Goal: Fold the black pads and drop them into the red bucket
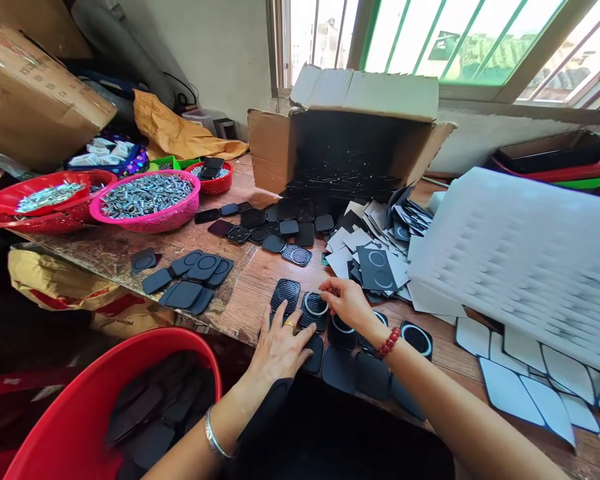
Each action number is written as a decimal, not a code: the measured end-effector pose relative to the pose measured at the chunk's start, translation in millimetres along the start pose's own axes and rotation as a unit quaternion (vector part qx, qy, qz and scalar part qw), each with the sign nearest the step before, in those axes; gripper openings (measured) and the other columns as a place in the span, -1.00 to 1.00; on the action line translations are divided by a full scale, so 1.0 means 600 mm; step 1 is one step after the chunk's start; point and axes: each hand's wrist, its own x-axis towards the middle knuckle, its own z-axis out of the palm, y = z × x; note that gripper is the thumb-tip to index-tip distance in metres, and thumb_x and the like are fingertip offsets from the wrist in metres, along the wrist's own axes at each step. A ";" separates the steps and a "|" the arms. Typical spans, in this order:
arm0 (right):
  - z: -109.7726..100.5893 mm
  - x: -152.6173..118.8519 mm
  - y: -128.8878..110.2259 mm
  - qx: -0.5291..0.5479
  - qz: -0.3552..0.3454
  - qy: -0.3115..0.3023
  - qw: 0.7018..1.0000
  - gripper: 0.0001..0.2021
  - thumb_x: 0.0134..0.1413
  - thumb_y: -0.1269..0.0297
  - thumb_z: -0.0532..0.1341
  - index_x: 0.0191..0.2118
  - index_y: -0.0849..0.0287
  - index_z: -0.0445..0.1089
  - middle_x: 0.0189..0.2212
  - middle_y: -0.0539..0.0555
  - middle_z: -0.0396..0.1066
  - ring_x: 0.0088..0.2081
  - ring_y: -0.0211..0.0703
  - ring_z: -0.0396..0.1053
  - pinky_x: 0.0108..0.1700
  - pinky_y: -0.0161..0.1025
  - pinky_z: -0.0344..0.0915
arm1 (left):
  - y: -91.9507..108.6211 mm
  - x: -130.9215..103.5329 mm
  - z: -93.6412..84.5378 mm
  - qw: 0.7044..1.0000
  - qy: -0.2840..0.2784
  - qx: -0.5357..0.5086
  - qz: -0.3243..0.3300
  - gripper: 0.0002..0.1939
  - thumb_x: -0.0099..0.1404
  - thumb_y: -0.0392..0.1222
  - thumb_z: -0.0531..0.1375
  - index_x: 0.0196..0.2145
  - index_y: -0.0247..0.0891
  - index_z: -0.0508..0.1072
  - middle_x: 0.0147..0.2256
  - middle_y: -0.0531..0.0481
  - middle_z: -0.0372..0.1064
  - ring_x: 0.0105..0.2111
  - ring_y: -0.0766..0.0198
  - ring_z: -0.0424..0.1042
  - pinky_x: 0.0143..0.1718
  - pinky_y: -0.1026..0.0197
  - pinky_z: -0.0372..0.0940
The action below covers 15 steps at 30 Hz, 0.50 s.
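Observation:
My left hand (283, 343) lies with its fingers spread on small black plastic cases at the table's front edge. Just past its fingertips is an open case half with a ribbed inside (286, 293). My right hand (347, 303) pinches the edge of a thin whitish ring (315, 304), which lies on the neighbouring ribbed case half (314, 321). Under and beside my right wrist are more open cases with rings on them, such as the rightmost case (417, 340). Flat black lids (339, 369) line the near edge.
A pink basket of metal parts (147, 200) and red baskets (45, 210) stand left. Black cases (205, 267) lie nearby. An open carton (270, 150) stands behind a heap of cards (377, 267). White dimpled sheet (520, 247) fills the right; a red tub (75, 413) sits below.

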 end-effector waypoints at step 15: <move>0.006 -0.040 0.004 -0.231 -0.115 -0.044 0.965 -0.71 0.15 0.56 0.04 -0.33 0.21 0.51 -0.31 0.18 0.37 -0.25 -0.07 0.31 -0.18 -0.20 0.24 | 0.001 -0.001 0.002 0.999 -0.003 0.018 0.030 -0.50 0.24 -0.10 0.29 0.14 -0.03 0.40 0.22 -0.10 0.27 0.29 -0.25 0.06 0.22 -0.46 -0.04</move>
